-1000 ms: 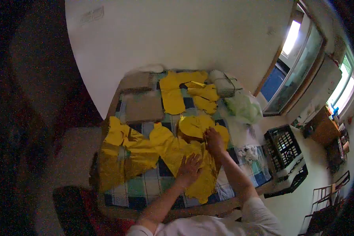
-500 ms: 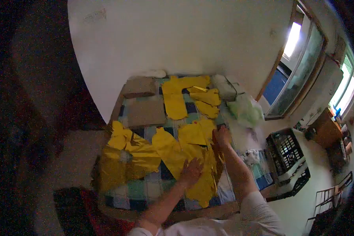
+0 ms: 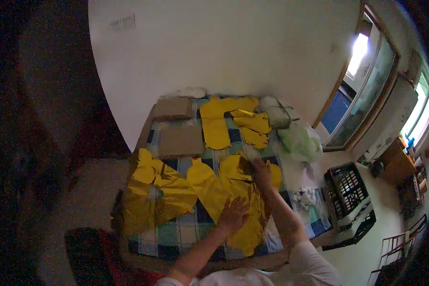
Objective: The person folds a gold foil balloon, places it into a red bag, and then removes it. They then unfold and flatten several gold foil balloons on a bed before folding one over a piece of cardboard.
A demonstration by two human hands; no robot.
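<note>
A flat, shiny yellow piece [image 3: 245, 238], resembling an uninflated foil balloon, lies before me on a checked cloth. My left hand [image 3: 233, 214] rests on it, fingers spread. At its upper right, my right hand [image 3: 263, 176] has its fingers curled at a raised, creased fold; the fingertips are partly hidden, but they seem to grip the edge. Some yellow material shows just right of that hand. To the left lies another crumpled yellow piece [image 3: 171, 190]. Farther back are an angular yellow piece [image 3: 215, 128] and a smaller folded one [image 3: 252, 125].
Two brown cardboard pieces [image 3: 181, 140] lie at the back left of the checked cloth [image 3: 169, 233]. A pale wrapped bundle [image 3: 275, 112] and a greenish plastic bag [image 3: 300, 143] sit at the back right. Beyond the right edge stands a black plastic crate [image 3: 348, 190].
My right hand has moved slightly left, drawing the yellow edge into a fold; yellow material now shows to its right. My left hand stays on the piece, fingers a little more spread. The view shifted slightly.
</note>
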